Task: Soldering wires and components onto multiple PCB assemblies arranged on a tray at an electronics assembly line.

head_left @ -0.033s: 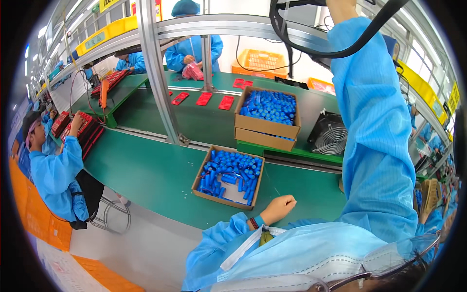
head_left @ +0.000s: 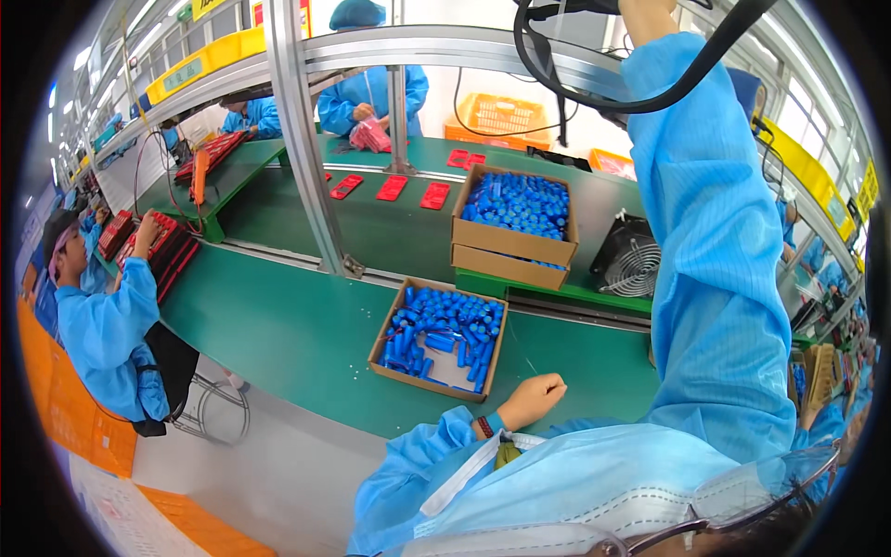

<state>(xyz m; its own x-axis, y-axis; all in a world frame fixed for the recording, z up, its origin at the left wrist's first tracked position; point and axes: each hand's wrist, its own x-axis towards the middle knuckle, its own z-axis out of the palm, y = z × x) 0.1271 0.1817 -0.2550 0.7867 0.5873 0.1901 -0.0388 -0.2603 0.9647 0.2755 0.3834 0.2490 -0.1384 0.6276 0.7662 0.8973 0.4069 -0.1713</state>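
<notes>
My left hand (head_left: pixel 531 402) is closed in a loose fist at the near edge of the green table (head_left: pixel 278 320), with nothing sticking out of it. Just ahead and to its left stands an open cardboard box (head_left: pixel 429 382) holding blue cylindrical battery cells (head_left: pixel 445 311), with a bare patch of its bottom showing. My right arm reaches up along the right side. Only part of my right hand (head_left: pixel 648 17) shows at the top edge, beside a looped black strap (head_left: pixel 640 105); its fingers are out of sight.
A fuller carton of blue cells (head_left: pixel 513 252) sits on a green ledge beside a black fan (head_left: pixel 633 266). A metal frame post (head_left: pixel 311 139) rises ahead. Red flat parts (head_left: pixel 392 187) lie beyond it. A co-worker (head_left: pixel 107 306) sits at left handling red parts; another person (head_left: pixel 376 97) stands opposite.
</notes>
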